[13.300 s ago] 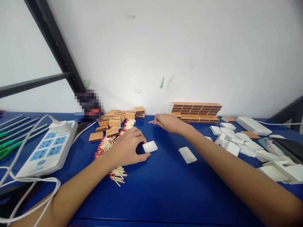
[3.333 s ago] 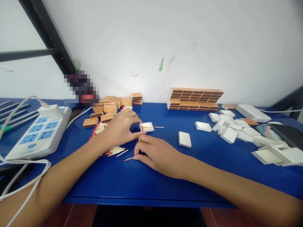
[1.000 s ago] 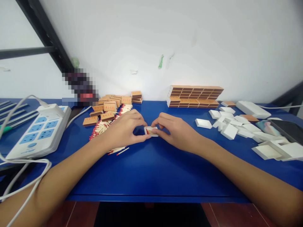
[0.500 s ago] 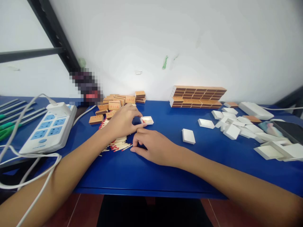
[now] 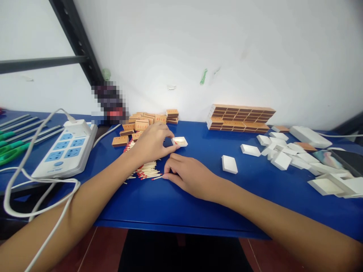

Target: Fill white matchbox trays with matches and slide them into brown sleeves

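Observation:
My left hand (image 5: 154, 139) is closed around the left end of a small white matchbox tray (image 5: 183, 142), thumb at the near side and fingers behind. A few matches lie inside the tray. My right hand (image 5: 188, 174) rests low over the blue table just to the right, fingers curled and thumb and forefinger pinched at the end of a match (image 5: 157, 177). That match lies at the right edge of a pile of red-tipped matches (image 5: 147, 169), which my left hand and forearm partly cover.
Printed matchbox sleeves (image 5: 141, 124) are heaped behind my left hand. A stack of matchboxes (image 5: 241, 118) stands against the wall. White trays (image 5: 282, 160) are scattered at the right, with one tray (image 5: 229, 164) nearer. A power strip (image 5: 65, 149) and white cable (image 5: 70, 185) are at left.
The view has shifted slightly, so everything sits a little further right. Both hands keep nearly the same pose, the left still at the tray and the right beside the pile.

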The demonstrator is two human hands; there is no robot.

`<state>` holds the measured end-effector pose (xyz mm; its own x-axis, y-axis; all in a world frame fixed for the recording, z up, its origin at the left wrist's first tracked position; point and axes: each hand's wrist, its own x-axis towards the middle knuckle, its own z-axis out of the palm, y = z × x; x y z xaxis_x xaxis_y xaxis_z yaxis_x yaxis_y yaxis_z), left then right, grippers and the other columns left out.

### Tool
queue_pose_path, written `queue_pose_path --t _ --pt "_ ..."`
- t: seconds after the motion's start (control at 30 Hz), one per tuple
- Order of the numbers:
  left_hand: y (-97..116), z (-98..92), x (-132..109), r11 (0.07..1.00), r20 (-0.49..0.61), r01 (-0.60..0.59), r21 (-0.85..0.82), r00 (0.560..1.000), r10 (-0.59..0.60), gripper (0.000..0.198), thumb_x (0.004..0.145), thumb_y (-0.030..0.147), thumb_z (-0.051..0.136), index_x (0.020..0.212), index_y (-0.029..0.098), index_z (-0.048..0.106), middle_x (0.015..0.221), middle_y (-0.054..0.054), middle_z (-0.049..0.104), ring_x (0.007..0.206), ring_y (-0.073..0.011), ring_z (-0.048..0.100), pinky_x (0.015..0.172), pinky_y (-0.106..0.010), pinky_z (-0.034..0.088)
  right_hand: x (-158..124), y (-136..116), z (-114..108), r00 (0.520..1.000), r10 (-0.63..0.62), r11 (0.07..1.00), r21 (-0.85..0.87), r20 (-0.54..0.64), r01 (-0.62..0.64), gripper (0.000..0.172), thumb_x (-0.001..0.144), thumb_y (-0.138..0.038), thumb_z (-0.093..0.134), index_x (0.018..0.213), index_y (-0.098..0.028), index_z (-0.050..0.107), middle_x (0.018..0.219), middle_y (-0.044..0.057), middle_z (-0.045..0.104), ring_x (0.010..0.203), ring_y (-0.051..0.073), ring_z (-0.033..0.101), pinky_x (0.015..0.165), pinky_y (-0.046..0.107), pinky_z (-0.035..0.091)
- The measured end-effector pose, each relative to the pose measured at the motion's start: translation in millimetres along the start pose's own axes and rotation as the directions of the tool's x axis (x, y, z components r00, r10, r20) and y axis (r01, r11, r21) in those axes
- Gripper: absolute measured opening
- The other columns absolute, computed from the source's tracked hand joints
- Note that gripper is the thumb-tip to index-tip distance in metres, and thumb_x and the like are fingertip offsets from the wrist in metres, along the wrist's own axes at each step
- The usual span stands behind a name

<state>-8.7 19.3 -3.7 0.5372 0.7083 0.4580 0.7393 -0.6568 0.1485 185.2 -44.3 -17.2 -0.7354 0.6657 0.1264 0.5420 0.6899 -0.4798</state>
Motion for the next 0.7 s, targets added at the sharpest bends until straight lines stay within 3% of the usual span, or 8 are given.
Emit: queue_pose_path --t 0.2,0.47,0.7 --pt "4.5 -1.0 -0.1 1.000 0.021 0.014 -0.014 1.000 -0.014 0.028 0.094 0.045 0.073 0.096 0.018 0.078 0.095 -0.010 0.072 0.101 -0.0303 0.062 0.088 -0.045 0.049 -6.1 -1.8 -4.1 1.000 -0.010 1.000 0.023 0.021 0.010 0.012 0.106 -0.025 0.063 0.096 -0.018 0.065 0.103 0.004 0.069 0.085 0.016 0.061 0.076 0.032 0.046" --pt "4.9 -0.8 -0.1 0.999 0.037 0.005 -0.031 0.999 -0.004 0.029 0.095 0.046 0.072 0.096 0.018 0.078 0.094 -0.010 0.071 0.099 -0.0298 0.061 0.090 -0.045 0.049 -6.0 -10.1 11.7 0.996 -0.090 0.996 0.008 -0.028 0.091 0.008 0.105 -0.027 0.064 0.103 -0.019 0.066 0.101 0.002 0.068 0.082 0.016 0.060 0.072 0.030 0.042" --pt "6.3 -0.9 -0.4 1.000 0.025 0.012 -0.019 1.000 -0.012 0.029 0.095 0.045 0.073 0.099 0.017 0.078 0.095 -0.010 0.071 0.100 -0.0293 0.062 0.089 -0.044 0.049 0.9 -13.6 17.0 0.995 -0.104 0.994 -0.041 0.010 0.104 0.014 0.108 -0.028 0.060 0.103 -0.018 0.068 0.105 0.004 0.069 0.091 0.018 0.065 0.076 0.030 0.045"
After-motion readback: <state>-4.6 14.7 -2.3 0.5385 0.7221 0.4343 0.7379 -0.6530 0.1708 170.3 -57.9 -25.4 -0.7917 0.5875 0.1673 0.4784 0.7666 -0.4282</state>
